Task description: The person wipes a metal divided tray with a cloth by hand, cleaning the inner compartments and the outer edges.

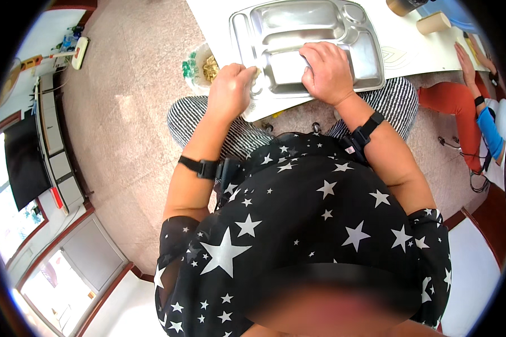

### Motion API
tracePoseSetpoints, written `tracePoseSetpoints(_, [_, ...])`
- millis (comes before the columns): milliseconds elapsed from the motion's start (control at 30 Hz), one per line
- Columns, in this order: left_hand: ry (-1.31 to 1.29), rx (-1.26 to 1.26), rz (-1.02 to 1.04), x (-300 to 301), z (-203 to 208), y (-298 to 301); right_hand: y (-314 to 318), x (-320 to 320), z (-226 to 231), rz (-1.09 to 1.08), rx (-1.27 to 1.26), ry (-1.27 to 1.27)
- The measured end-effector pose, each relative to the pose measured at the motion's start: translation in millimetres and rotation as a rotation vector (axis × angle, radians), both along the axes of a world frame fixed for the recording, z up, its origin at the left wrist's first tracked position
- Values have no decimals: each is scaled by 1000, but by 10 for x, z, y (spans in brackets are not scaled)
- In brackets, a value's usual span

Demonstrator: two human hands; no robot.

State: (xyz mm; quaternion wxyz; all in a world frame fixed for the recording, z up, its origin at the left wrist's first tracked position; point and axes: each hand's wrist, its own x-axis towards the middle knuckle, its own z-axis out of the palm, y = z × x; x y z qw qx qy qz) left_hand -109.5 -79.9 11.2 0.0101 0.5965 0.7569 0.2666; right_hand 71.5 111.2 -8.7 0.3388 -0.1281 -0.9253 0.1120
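My hands work on the shiny compartmented steel meal tray at the white table edge, at twelve o'clock.
My right hand presses flat inside it; my left hand pinches its near-left rim. It looks stiff, light and slippery, so the raised rims seem best for gripping.

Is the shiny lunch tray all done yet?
Not yet. The steel compartment tray looks empty, with no food visible. The left hand grips its near corner; the right hand presses on a compartment. The bag of food beside it sits untouched.

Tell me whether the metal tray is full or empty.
Empty: the tray's visible compartments show bare metal; hands cover part of the near side.
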Motion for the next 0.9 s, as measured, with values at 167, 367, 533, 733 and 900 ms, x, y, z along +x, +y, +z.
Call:
tracePoseSetpoints(167, [-22, 236, -82, 85, -16, 885, -20, -8, -16, 15, 11, 36])
tracePoseSetpoints(367, [134, -119, -10, 114, 29, 1002, -6, -2, -17, -43, 42, 20])
tracePoseSetpoints(533, [155, -196, 73, -170, 79, 412, -23, -9, -23, -33, 36, 28])
tracePoseSetpoints(733, [177, -153, 39, 225, 40, 95, -21, -11, -2, -57, 71, 22])
tracePoseSetpoints(900, [28, -228, 15, 502, 148, -187, -50, -16, 39, -54, 75, 10])
